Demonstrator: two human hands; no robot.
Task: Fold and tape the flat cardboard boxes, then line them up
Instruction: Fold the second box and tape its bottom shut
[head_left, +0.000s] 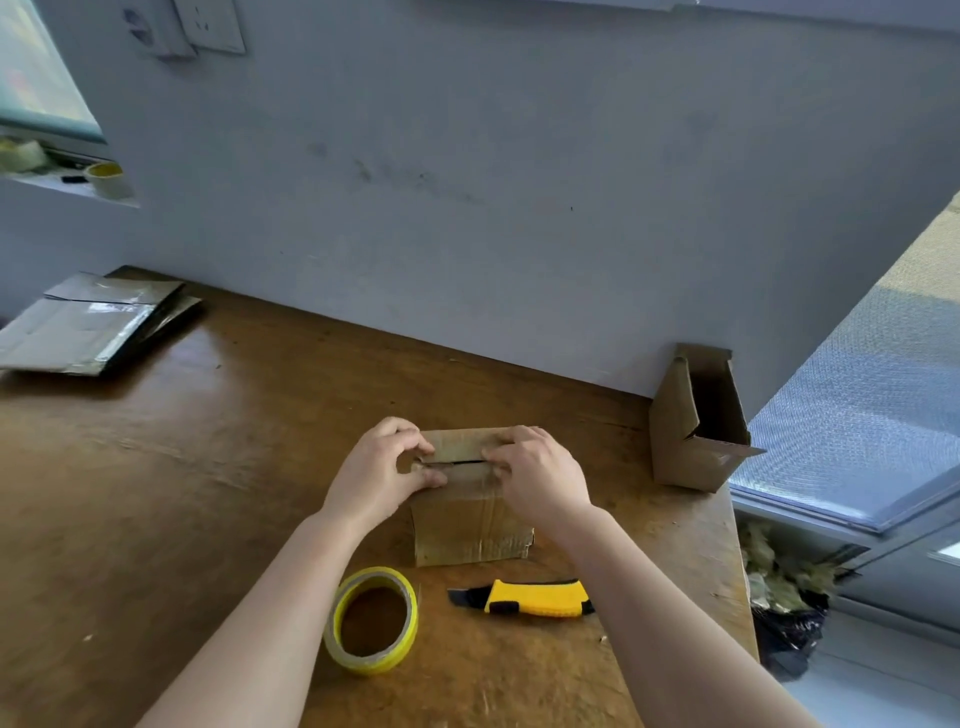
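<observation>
Small brown cardboard box (470, 525) upright on the brown wooden table (156, 493), right of its middle and nearer the front edge than the wall. Top flaps folded in, a dark slit left between them. Left hand (379, 475) at the left end of that slit, fingers curled over the far flap, thumb against the near one, clamped on the cardboard. Right hand (540, 480) at the right end, fingers bent and close together, gripping the same flaps. Just in front of the box, a yellow roll of clear tape (363, 661) and, beside it, a yellow-and-black utility knife (535, 598), both near the front edge. Open brown carton (675, 436) at the far right corner, against the wall. Stack of flattened cardboard boxes (78, 332) at the far left corner.
</observation>
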